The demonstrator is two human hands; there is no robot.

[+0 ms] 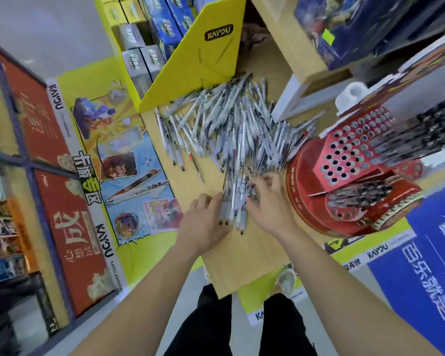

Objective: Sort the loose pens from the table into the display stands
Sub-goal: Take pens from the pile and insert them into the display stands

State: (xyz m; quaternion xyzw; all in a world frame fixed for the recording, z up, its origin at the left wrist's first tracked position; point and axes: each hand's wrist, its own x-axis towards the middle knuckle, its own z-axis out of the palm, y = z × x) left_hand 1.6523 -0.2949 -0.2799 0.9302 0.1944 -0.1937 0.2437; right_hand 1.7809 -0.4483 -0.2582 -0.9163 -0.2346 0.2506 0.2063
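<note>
A pile of loose pens (229, 124) lies on the table (242, 258), filling its middle. At the pile's 6 o'clock edge, a bundle of pens (233, 201) is held by the left hand (203, 222) from 8 o'clock and the right hand (270, 201) from 3 o'clock. The display stand (357, 170) sits at the pile's 4 o'clock, touching its edge, with pens in some holes. A folded card panel (203, 52) stands at 11 o'clock, with stacked boxes (139, 47) beyond it at 10 o'clock.
</note>
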